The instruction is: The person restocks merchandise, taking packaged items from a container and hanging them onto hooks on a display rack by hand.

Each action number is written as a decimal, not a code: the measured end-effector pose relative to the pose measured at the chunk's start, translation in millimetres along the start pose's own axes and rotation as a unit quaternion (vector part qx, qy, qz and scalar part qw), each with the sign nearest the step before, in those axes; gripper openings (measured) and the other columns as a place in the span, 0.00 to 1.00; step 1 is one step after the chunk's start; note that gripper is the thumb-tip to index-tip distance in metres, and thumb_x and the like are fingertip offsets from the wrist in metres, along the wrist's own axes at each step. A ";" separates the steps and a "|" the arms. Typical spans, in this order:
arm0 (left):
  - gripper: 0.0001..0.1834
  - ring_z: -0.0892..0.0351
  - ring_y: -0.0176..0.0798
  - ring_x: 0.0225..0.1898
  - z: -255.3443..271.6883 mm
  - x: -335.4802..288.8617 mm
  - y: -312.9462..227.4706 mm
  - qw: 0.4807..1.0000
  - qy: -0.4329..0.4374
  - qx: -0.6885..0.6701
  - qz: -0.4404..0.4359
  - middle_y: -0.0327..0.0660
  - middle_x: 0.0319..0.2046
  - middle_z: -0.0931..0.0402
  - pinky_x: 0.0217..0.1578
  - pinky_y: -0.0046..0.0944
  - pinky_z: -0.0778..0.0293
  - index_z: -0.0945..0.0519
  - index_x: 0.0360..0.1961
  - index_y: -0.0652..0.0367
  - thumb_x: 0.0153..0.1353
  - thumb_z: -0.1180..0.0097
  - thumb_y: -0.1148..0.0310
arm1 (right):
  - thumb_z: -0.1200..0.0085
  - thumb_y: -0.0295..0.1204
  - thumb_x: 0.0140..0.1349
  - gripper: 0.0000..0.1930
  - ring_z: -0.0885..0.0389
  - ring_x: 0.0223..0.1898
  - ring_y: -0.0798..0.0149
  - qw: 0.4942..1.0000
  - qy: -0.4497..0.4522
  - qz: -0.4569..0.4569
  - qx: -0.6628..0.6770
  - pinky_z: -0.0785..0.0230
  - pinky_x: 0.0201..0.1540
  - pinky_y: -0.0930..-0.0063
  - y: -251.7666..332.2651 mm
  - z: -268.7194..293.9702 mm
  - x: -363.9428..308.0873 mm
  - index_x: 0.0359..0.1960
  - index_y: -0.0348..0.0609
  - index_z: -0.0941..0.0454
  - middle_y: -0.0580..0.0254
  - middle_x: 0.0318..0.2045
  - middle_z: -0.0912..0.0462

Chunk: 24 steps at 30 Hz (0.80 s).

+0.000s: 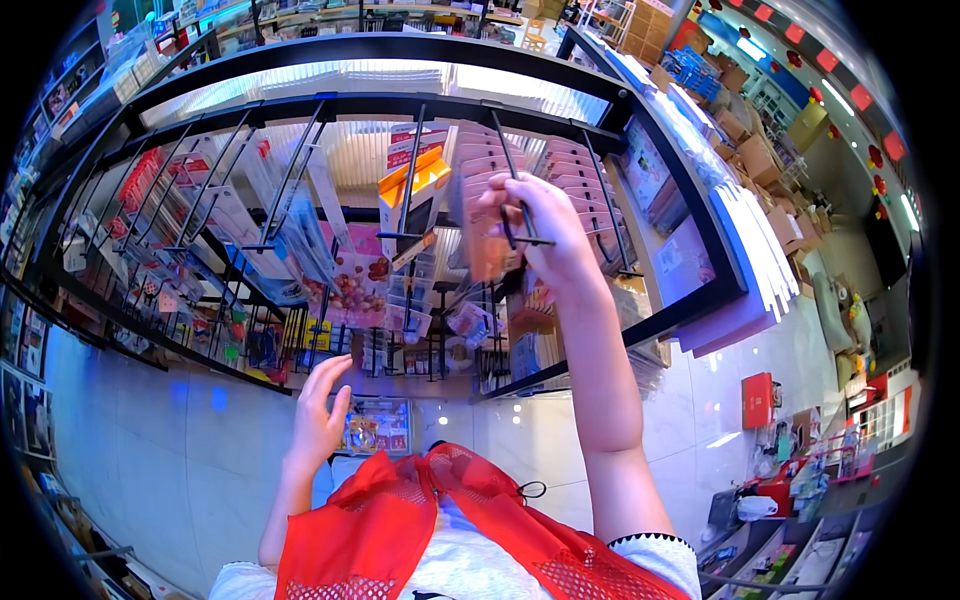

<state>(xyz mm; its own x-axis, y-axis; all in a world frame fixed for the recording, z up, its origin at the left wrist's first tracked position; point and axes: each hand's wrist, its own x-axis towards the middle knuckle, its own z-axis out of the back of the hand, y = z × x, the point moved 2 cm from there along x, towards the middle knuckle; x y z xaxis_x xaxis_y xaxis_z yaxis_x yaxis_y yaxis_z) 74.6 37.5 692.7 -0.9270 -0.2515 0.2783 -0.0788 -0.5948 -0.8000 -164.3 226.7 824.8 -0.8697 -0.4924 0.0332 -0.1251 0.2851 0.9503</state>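
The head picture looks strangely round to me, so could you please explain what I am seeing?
There is no machine here, just a person working bare-handed. A wide fisheye camera on their head looks down, so straight edges bend; the red vest at the bottom is their own.

Before them stands a black rack. Goods hang from it on hooks, among them an orange pack and, further right, pink packs. A red box is on the tiled floor.

The left hand is open and holds nothing. The right hand is at a hook's end, by a blurred pack; I cannot tell whether its grip is closed on that.
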 end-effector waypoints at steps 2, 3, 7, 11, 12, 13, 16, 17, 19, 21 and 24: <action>0.16 0.32 0.48 0.51 -1.4 1.1 0.3 1.000 0.010 0.005 -0.011 0.47 0.48 0.31 0.50 0.38 0.36 0.29 0.47 0.64 0.56 0.53 0.78 | 0.59 0.30 0.62 0.11 0.23 0.30 0.69 1.000 0.026 -0.008 0.003 0.30 0.31 0.78 -6.9 -0.3 -1.5 0.38 0.35 0.29 0.57 0.29 0.21; 0.16 0.32 0.45 0.51 -2.6 2.0 0.1 1.000 0.018 0.010 -0.022 0.46 0.49 0.31 0.48 0.36 0.35 0.30 0.48 0.63 0.57 0.54 0.78 | 0.58 0.30 0.62 0.11 0.23 0.32 0.68 0.999 0.039 -0.013 0.007 0.30 0.33 0.77 -7.9 1.2 -2.9 0.40 0.35 0.29 0.57 0.30 0.21; 0.17 0.32 0.45 0.52 -10.4 3.7 -3.9 0.998 0.050 0.012 -0.030 0.46 0.49 0.31 0.49 0.36 0.35 0.30 0.48 0.63 0.56 0.54 0.78 | 0.60 0.33 0.64 0.15 0.24 0.39 0.64 0.995 0.088 -0.004 -0.039 0.30 0.39 0.73 8.0 4.7 -21.8 0.46 0.35 0.31 0.54 0.36 0.22; 0.17 0.31 0.45 0.51 -13.7 0.6 -1.4 0.997 0.070 0.001 -0.028 0.46 0.49 0.31 0.48 0.36 0.35 0.29 0.48 0.63 0.56 0.53 0.78 | 0.56 0.40 0.61 0.21 0.25 0.43 0.52 0.770 -0.176 0.225 -0.570 0.34 0.47 0.64 64.8 28.9 -62.3 0.44 0.30 0.31 0.43 0.41 0.25; 0.17 0.31 0.45 0.51 -14.5 -1.6 -0.5 0.997 0.067 0.003 -0.024 0.46 0.49 0.31 0.48 0.36 0.35 0.29 0.48 0.63 0.56 0.53 0.78 | 0.54 0.39 0.60 0.21 0.24 0.42 0.51 0.737 -0.174 0.167 -0.631 0.34 0.47 0.65 72.5 39.4 -64.7 0.44 0.30 0.31 0.43 0.39 0.24; 0.17 0.31 0.45 0.51 -16.5 -3.7 -1.5 0.997 0.073 0.003 -0.019 0.46 0.49 0.31 0.48 0.36 0.35 0.29 0.48 0.63 0.56 0.53 0.78 | 0.53 0.39 0.60 0.21 0.24 0.41 0.50 0.698 -0.171 0.108 -0.686 0.33 0.46 0.65 78.0 50.3 -64.2 0.44 0.30 0.31 0.43 0.37 0.24; 0.16 0.31 0.51 0.51 -24.6 -5.1 -3.5 0.996 0.083 -0.021 -0.013 0.49 0.47 0.29 0.52 0.40 0.37 0.29 0.47 0.63 0.55 0.51 0.76 | 0.54 0.36 0.59 0.19 0.22 0.35 0.53 0.754 -0.143 -0.056 -0.639 0.31 0.41 0.65 69.2 72.8 -49.0 0.43 0.31 0.31 0.47 0.31 0.22; 0.16 0.31 0.51 0.51 -27.7 -4.5 -6.5 0.996 0.086 -0.021 -0.010 0.49 0.47 0.29 0.52 0.40 0.37 0.29 0.47 0.63 0.55 0.51 0.76 | 0.54 0.35 0.59 0.18 0.22 0.32 0.54 0.820 -0.121 -0.139 -0.542 0.31 0.38 0.65 62.1 78.7 -44.4 0.43 0.30 0.31 0.49 0.28 0.22; 0.16 0.32 0.51 0.51 -34.4 -2.5 -14.7 0.994 0.111 -0.012 -0.017 0.48 0.47 0.30 0.52 0.41 0.37 0.29 0.47 0.63 0.55 0.51 0.75 | 0.55 0.34 0.59 0.17 0.22 0.30 0.58 0.854 -0.143 -0.093 -0.491 0.30 0.34 0.67 54.0 88.1 -37.7 0.43 0.31 0.31 0.50 0.27 0.23; 0.16 0.32 0.51 0.51 -41.0 -1.8 -17.0 0.992 0.121 -0.015 -0.025 0.48 0.48 0.30 0.52 0.41 0.37 0.29 0.47 0.63 0.55 0.50 0.75 | 0.56 0.33 0.59 0.17 0.22 0.29 0.61 0.883 -0.167 -0.043 -0.437 0.30 0.30 0.69 46.5 100.0 -31.7 0.43 0.31 0.31 0.51 0.26 0.23; 0.17 0.32 0.51 0.52 -51.5 -2.6 -21.1 0.991 0.132 -0.013 -0.036 0.48 0.48 0.30 0.52 0.41 0.37 0.29 0.47 0.62 0.55 0.50 0.75 | 0.56 0.26 0.58 0.09 0.26 0.27 0.72 0.812 -0.122 -0.025 -0.570 0.31 0.28 0.81 42.0 105.3 -23.7 0.37 0.33 0.31 0.60 0.28 0.25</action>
<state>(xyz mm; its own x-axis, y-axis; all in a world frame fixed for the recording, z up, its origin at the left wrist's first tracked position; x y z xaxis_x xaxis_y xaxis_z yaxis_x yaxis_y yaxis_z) 59.8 90.1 681.5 -0.9820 0.0007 0.1889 -0.1538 -0.5835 -0.7974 -199.2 336.9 831.3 -0.9636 -0.2617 0.0553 0.2383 -0.7458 0.6221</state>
